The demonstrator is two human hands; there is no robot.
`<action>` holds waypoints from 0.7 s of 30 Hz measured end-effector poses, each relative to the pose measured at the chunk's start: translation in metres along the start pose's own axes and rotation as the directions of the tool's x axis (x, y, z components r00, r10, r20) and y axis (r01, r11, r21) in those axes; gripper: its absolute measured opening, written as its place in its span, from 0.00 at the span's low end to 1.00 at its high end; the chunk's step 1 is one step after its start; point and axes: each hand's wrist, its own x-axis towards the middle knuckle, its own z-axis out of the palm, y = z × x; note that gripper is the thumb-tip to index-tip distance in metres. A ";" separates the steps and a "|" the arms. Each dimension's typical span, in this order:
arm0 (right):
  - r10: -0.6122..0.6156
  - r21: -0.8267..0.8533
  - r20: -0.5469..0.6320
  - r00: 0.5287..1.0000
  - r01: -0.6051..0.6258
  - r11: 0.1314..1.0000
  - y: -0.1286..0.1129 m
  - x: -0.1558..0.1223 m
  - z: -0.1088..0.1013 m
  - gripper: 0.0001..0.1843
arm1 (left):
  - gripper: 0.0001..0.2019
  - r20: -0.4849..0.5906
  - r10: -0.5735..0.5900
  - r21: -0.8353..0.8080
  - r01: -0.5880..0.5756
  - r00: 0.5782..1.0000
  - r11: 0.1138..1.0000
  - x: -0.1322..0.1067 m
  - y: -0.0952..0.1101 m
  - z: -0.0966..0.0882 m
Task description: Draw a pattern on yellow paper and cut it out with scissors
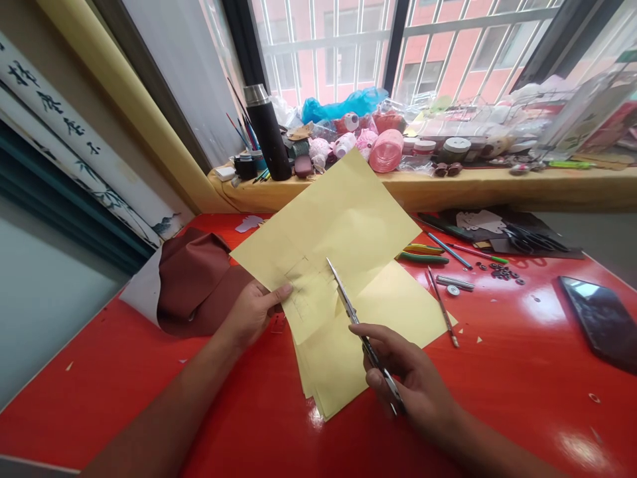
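**A:** Here we go, closest to us, the right hand (408, 375) is clamped around the handles of steel scissors (354, 317), with the blades angled across the paper!

**B:** That's a stack of yellow paper (343, 232) resting on the red surface (99, 411), and faint pencil lines (298, 295) are showing on it. Can you see the left hand?

**A:** Yes, the left hand (251, 315) is closed on the stack's left edge, thumb on top.

**B:** Just left of the paper, there's a crumpled piece of brown leather (192, 285). To the right, a dark phone (600, 322) lies well apart, with green-handled pliers (423, 252) and a pencil (442, 309) much nearer.

**A:** Farther right of the paper, a second pair of scissors (535, 240) sits on dark sheets!

**B:** And beyond the paper, on the wooden sill (472, 192), stand a black thermos (266, 129) and pink pig figures (318, 149), with a blue plastic bag (343, 106) behind them against the barred window (462, 46).
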 end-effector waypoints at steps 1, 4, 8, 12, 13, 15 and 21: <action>0.002 0.005 -0.002 1.000 -0.002 1.000 0.000 0.000 0.000 0.27 | 0.26 0.002 0.000 0.001 0.000 1.000 1.000 0.000 0.000 0.000; 0.001 0.014 -0.003 1.000 -0.001 1.000 0.002 0.000 0.000 0.27 | 0.26 0.012 0.003 0.002 -0.003 1.000 1.000 0.000 -0.001 0.000; 0.004 0.040 -0.003 1.000 -0.003 0.999 0.005 -0.001 -0.001 0.27 | 0.25 0.022 0.010 0.010 -0.010 1.000 1.000 0.000 -0.002 -0.002; 0.006 0.048 0.004 1.000 -0.006 0.999 0.005 -0.001 -0.001 0.28 | 0.25 0.019 0.017 0.025 -0.018 1.000 1.000 0.001 -0.002 -0.004; 0.006 0.045 0.002 1.000 -0.006 0.999 0.005 -0.001 0.000 0.28 | 0.25 0.018 0.015 0.031 -0.015 1.000 0.999 0.000 -0.002 -0.004; 0.001 0.040 -0.003 1.000 -0.001 0.999 0.004 -0.002 0.000 0.29 | 0.24 0.017 0.007 0.043 -0.008 1.000 0.999 0.000 -0.003 -0.004; 0.016 0.034 -0.011 1.000 -0.016 0.999 0.002 -0.002 0.000 0.29 | 0.25 0.018 -0.005 0.062 0.004 1.000 0.998 -0.001 -0.002 -0.001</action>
